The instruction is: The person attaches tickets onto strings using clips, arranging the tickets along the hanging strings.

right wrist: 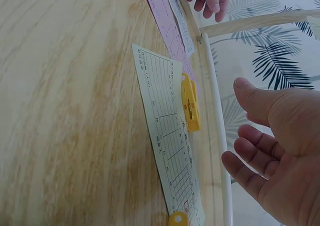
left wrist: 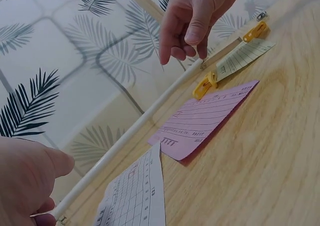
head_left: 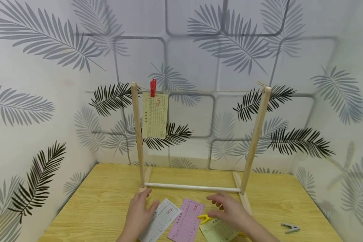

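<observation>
My left hand [head_left: 139, 208] hovers over the left edge of a white printed slip [head_left: 161, 220], fingers loosely bent and holding nothing. Above a pale yellow slip [head_left: 218, 231] is my right hand [head_left: 228, 210], its fingers apart and relaxed in the right wrist view. A yellow clothespin [head_left: 204, 219] lies between that slip and a pink slip [head_left: 186, 220] in the middle. At the yellow slip's other end sits a second yellow clothespin [left wrist: 256, 31], partly hidden by my right arm in the head view. Another pale yellow slip [head_left: 155, 116] hangs from the string, held by a red clothespin [head_left: 153, 88].
A wooden frame [head_left: 256, 137] stands at the back of the table [head_left: 109, 201], with a thin string [head_left: 205, 91] across its top and a white rod [head_left: 193, 187] low between its posts. A grey clothespin [head_left: 290, 228] lies at the right. Patterned walls surround the table's back and sides.
</observation>
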Motion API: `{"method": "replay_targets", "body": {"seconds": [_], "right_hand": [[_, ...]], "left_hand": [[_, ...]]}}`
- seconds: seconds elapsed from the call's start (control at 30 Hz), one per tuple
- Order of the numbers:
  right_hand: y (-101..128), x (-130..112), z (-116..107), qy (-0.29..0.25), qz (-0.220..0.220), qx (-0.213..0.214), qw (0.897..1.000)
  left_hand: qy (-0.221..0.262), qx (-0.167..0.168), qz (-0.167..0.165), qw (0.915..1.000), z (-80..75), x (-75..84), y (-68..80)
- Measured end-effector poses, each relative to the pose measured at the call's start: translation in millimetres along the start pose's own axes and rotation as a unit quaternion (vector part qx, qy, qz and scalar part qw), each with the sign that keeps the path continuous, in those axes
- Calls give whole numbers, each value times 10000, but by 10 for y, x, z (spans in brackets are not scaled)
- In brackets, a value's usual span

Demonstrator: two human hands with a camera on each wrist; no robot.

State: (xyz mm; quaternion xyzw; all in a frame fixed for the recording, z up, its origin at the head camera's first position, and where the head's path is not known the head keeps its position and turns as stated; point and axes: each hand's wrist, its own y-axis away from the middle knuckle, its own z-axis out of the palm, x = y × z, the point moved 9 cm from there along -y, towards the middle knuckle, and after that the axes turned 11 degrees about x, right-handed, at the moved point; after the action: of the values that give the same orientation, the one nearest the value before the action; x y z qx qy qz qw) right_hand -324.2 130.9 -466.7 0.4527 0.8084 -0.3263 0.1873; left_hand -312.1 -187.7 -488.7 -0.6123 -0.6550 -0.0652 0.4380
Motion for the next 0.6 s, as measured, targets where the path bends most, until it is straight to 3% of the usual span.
{"method": "replay_targets", "body": {"seconds": [0.37, 0.6], "right_hand": [[54, 67, 94, -49, 128, -196, 9997], [90, 83, 144, 56, 131, -375, 9992]], "left_hand": [[-722, -100, 56, 9973, -15, -64, 94], [-1066, -243, 227, 9937, 53, -90, 172]]}}
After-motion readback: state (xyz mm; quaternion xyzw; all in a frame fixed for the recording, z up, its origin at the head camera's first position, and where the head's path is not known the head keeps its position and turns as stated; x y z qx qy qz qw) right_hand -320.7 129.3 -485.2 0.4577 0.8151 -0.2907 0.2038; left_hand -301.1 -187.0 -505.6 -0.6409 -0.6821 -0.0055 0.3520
